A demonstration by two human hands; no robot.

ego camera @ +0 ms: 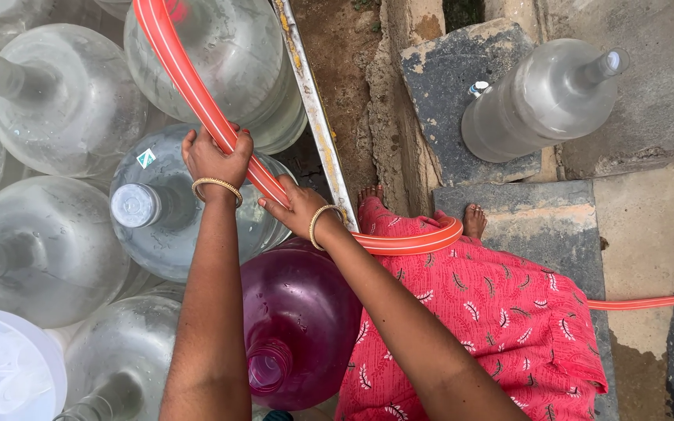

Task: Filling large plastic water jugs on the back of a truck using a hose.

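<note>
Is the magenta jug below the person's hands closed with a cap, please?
No, the magenta jug has an open neck; no cap sits on it, unlike the clear jug beside it.

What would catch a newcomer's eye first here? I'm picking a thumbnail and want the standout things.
The orange hose running diagonally from the top, gripped by the left hand and right hand, stands out first. Below them sits a purple water jug among clear jugs. One clear jug stands apart on the stone step, upper right.

Both hands (255,183) grip an orange hose (196,86) (above clear water jugs (169,210)).
</note>
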